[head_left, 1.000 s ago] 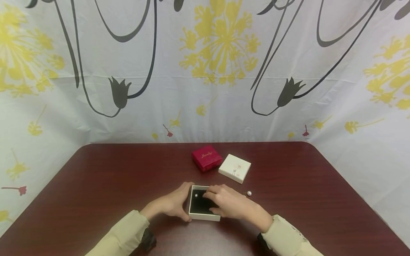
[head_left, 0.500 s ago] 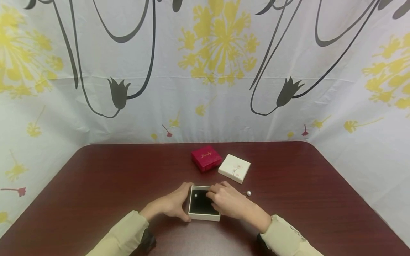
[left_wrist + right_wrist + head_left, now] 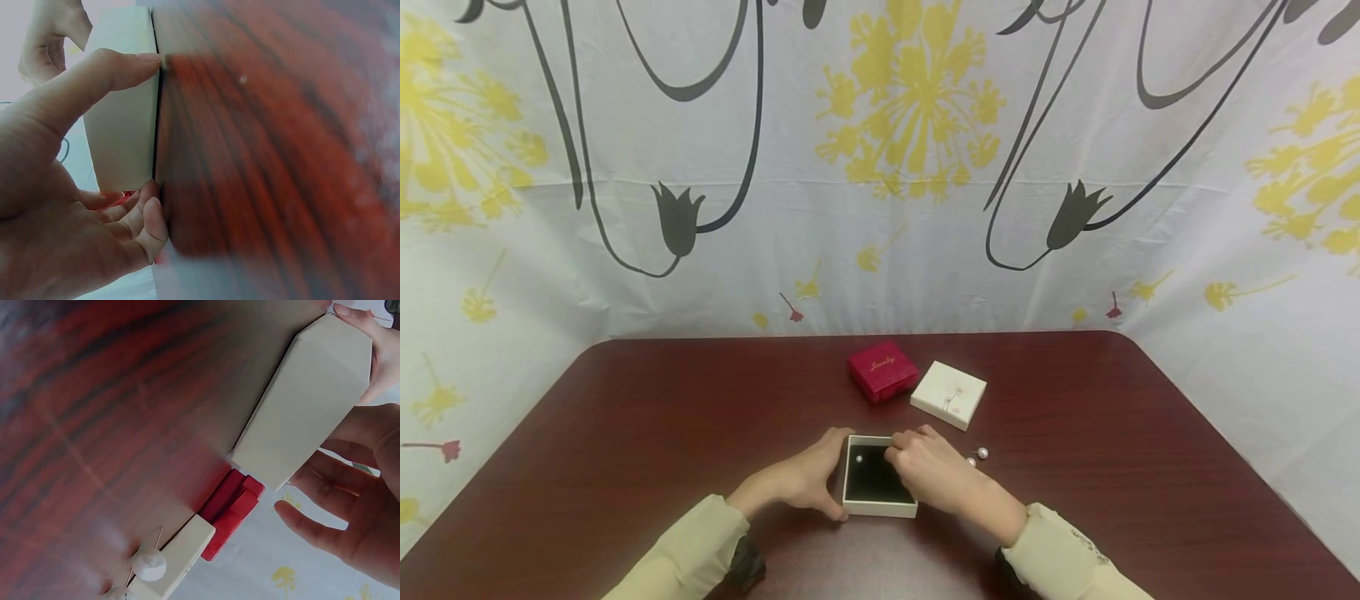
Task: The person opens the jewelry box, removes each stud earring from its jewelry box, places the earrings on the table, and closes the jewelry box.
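In the head view a white jewelry box base [image 3: 880,509] with a black lining [image 3: 868,483] sits on the dark red table. A small pearl stud [image 3: 859,459] stands in the lining near the far left corner. My left hand [image 3: 808,477] grips the box from the left, thumb at the near corner and fingers at the far corner. My right hand [image 3: 928,468] reaches over the right wall with bent fingers inside the box. Its fingertips are hidden, so anything between them does not show. In the right wrist view its fingers [image 3: 319,528] bend behind the box wall [image 3: 306,400].
Two larger pearl pieces with thin metal wires, one a white pearl [image 3: 982,453], lie right of my right wrist. Behind the box stand a red jewelry box [image 3: 883,372] and a white lid [image 3: 949,395] with a flower print. A patterned curtain [image 3: 880,275] hangs behind the table.
My right hand's fingertips have drawn together inside the box and the hand has shifted slightly. A second pearl on the table now shows beside the right wrist. The left hand stays put.
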A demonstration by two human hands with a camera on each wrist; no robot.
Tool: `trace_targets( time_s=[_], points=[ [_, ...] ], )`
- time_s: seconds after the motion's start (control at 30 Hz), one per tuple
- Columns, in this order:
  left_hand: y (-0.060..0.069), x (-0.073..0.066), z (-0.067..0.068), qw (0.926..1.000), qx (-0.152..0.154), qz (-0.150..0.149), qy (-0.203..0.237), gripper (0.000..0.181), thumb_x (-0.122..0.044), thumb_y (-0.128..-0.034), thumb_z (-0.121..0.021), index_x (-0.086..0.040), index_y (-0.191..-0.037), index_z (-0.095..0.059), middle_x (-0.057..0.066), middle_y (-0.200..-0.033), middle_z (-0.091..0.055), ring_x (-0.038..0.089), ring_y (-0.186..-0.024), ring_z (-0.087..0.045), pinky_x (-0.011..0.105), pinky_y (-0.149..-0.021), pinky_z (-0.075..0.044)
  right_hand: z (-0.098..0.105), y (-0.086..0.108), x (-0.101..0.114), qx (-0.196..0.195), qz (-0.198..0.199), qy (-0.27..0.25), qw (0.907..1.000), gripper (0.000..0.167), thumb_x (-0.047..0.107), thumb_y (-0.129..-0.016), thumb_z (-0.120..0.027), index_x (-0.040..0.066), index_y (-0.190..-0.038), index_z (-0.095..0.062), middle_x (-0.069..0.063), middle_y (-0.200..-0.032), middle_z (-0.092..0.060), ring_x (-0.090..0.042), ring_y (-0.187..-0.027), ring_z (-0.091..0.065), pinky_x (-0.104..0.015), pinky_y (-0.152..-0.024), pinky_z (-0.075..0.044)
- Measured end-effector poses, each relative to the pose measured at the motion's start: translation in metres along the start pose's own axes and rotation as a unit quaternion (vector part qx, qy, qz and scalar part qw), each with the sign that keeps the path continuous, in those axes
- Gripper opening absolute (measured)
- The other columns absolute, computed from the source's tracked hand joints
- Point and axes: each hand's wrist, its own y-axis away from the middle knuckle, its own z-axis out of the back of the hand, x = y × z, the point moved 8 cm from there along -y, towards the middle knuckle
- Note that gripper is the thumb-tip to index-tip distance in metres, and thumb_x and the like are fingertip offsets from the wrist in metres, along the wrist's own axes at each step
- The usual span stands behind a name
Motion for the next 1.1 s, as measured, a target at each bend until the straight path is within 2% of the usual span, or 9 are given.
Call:
trace_targets(
  time_s=[0.13, 0.17, 0.27, 0.37, 0.4, 0.5, 0.8, 1.1],
  points=[
    [0.0009, -0.0018, 0.0010, 0.9998, -0.005, -0.014, 0.010, 0.088, -0.016, -0.0539, -0.079, 0.008, -0.123, -0.029, 0.014, -0.114, -0.038, 0.025, -0.110, -0.039, 0.039, -0.094, -0.035, -0.0012, -0.0016, 0.0011, 0.008, -0.003, -0.006, 0.9999, 0.006, 0.007, -0.070, -0.067, 0.010, -0.074, -0.064, 0.002, -0.067, -0.051, -0.013, -0.065, -0.052, -0.029, -0.062, -0.041],
    [0.0008, -0.0006, 0.0003, 0.9995, -0.011, -0.030, 0.004, 0.088, -0.018, -0.0556, -0.078, 0.007, -0.123, -0.029, 0.014, -0.114, -0.038, 0.024, -0.109, -0.040, 0.037, -0.093, -0.036, -0.0014, -0.0020, 0.0012, 0.010, -0.004, -0.006, 0.9999, 0.006, 0.007, -0.070, -0.067, 0.010, -0.074, -0.064, 0.002, -0.068, -0.051, -0.013, -0.065, -0.052, -0.028, -0.062, -0.041],
    [0.0019, -0.0028, 0.0013, 0.9989, -0.017, -0.044, 0.006, 0.086, -0.019, -0.0561, -0.078, 0.007, -0.122, -0.028, 0.015, -0.113, -0.038, 0.025, -0.108, -0.040, 0.037, -0.093, -0.036, -0.0012, -0.0028, 0.0017, 0.010, -0.006, -0.004, 0.9999, 0.007, 0.006, -0.070, -0.067, 0.011, -0.074, -0.063, 0.002, -0.068, -0.051, -0.013, -0.066, -0.052, -0.028, -0.062, -0.040],
    [0.0013, -0.0014, 0.0005, 0.9994, -0.012, -0.031, 0.000, 0.087, -0.019, -0.0560, -0.078, 0.006, -0.123, -0.028, 0.013, -0.113, -0.038, 0.024, -0.108, -0.040, 0.035, -0.093, -0.036, -0.0013, -0.0031, 0.0018, 0.010, -0.008, 0.002, 0.9999, 0.009, 0.005, -0.069, -0.068, 0.011, -0.073, -0.063, 0.002, -0.068, -0.051, -0.013, -0.066, -0.052, -0.028, -0.062, -0.041],
    [0.0015, -0.0027, 0.0012, 0.9998, -0.007, -0.015, 0.006, 0.088, -0.016, -0.0544, -0.079, 0.007, -0.123, -0.029, 0.013, -0.114, -0.038, 0.024, -0.109, -0.040, 0.037, -0.094, -0.035, -0.0015, -0.0032, 0.0018, 0.010, -0.009, 0.004, 0.9999, 0.009, 0.005, -0.068, -0.068, 0.011, -0.073, -0.063, 0.002, -0.068, -0.051, -0.013, -0.066, -0.052, -0.028, -0.062, -0.041],
    [0.0005, -0.0015, 0.0008, 1.0000, 0.000, 0.000, -0.001, 0.089, -0.017, -0.0541, -0.080, 0.006, -0.124, -0.029, 0.012, -0.115, -0.037, 0.023, -0.110, -0.039, 0.036, -0.095, -0.035, -0.0020, -0.0032, 0.0017, 0.013, -0.011, 0.007, 0.9998, 0.010, 0.005, -0.068, -0.068, 0.011, -0.074, -0.063, 0.002, -0.069, -0.052, -0.013, -0.065, -0.052, -0.028, -0.062, -0.040],
    [0.0002, -0.0028, 0.0004, 1.0000, -0.002, -0.005, 0.006, 0.088, -0.014, -0.0537, -0.080, 0.006, -0.123, -0.029, 0.011, -0.114, -0.037, 0.023, -0.109, -0.040, 0.036, -0.094, -0.035, -0.0014, -0.0029, 0.0018, 0.013, -0.012, 0.021, 0.9996, 0.010, 0.006, -0.068, -0.069, 0.011, -0.075, -0.064, 0.001, -0.071, -0.054, -0.015, -0.066, -0.051, -0.028, -0.062, -0.039],
    [0.0004, -0.0035, 0.0011, 1.0000, -0.005, -0.007, -0.001, 0.087, -0.014, -0.0531, -0.080, 0.005, -0.122, -0.030, 0.010, -0.112, -0.038, 0.022, -0.107, -0.041, 0.035, -0.094, -0.036, 0.0013, -0.0023, 0.0027, -0.004, -0.008, 0.036, 0.9993, 0.007, 0.008, -0.068, -0.068, 0.010, -0.074, -0.064, 0.001, -0.070, -0.051, -0.014, -0.067, -0.049, -0.028, -0.063, -0.039]
  ],
)
